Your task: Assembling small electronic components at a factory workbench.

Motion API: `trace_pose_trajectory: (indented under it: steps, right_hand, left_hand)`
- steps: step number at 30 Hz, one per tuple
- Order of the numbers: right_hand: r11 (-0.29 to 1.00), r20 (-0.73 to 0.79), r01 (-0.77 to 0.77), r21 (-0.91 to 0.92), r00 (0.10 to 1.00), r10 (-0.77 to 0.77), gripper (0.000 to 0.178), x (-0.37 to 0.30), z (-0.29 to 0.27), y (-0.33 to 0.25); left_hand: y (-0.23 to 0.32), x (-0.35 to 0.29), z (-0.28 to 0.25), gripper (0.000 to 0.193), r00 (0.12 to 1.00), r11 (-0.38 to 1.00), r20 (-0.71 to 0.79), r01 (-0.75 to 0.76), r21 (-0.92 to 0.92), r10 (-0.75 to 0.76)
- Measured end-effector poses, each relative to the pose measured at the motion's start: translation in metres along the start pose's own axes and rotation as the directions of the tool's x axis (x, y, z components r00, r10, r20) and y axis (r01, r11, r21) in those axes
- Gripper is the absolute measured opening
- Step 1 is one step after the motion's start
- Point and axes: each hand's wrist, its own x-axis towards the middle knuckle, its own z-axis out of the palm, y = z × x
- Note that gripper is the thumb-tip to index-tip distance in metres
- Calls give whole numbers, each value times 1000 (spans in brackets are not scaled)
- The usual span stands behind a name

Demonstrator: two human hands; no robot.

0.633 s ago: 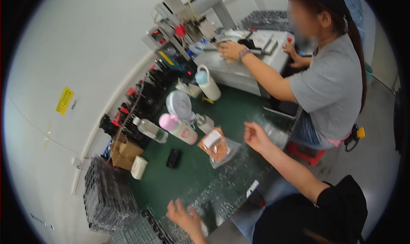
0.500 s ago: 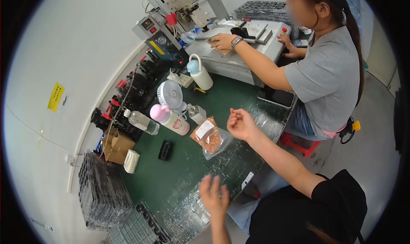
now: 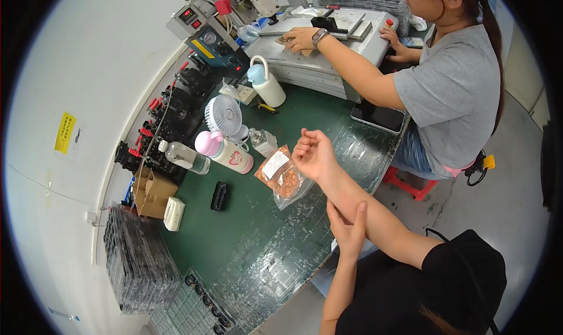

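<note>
My right hand (image 3: 315,154) is raised over the green worktable, palm up with its fingers curled in and nothing visible in them. My left hand (image 3: 350,228) wraps round my right forearm, thumb on one side and fingers on the other. Just beyond my right hand lies a clear plastic bag of small copper-coloured parts (image 3: 287,185) with a white label. A small black plastic part (image 3: 219,196) rests on the table to the left. Past the bag stand a clear square bottle (image 3: 262,142) and a white flask with a pink lid (image 3: 229,154).
A small fan (image 3: 224,116), a water bottle (image 3: 185,158), a cardboard box (image 3: 153,193) and stacked plastic trays (image 3: 138,262) line the left side. A tray of round black parts (image 3: 190,305) sits near. A co-worker's hand (image 3: 300,40) works at a machine bed (image 3: 305,71) ahead.
My left hand has moved right from above the table and taken hold of my right forearm. My right hand has shifted slightly left and turned palm up.
</note>
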Motion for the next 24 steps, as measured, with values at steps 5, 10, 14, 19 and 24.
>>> trace_pose_trajectory:
  steps: [5,10,14,19,24]
  right_hand:
    - [998,59,43,-37,997,-41,3,-1,3,1]
    - [1000,73,13,-6,997,-12,4,7,0,6]
    - [990,-22,-84,113,996,87,3,18,-5,8]
    - [994,-30,-58,89,998,61,6,23,-7,7]
    - [960,85,230,-157,972,-219,10,13,-3,8]
  left_hand:
    - [2,14,-2,37,991,986,-133,23,163,-1]
    - [4,39,-25,45,966,955,29,260,-141,-258]
    - [8,41,-51,66,851,925,514,278,-260,-111]
    - [12,25,-26,70,924,873,368,261,-411,-103]
    - [-10,7,-8,55,996,959,6,90,-270,-92]
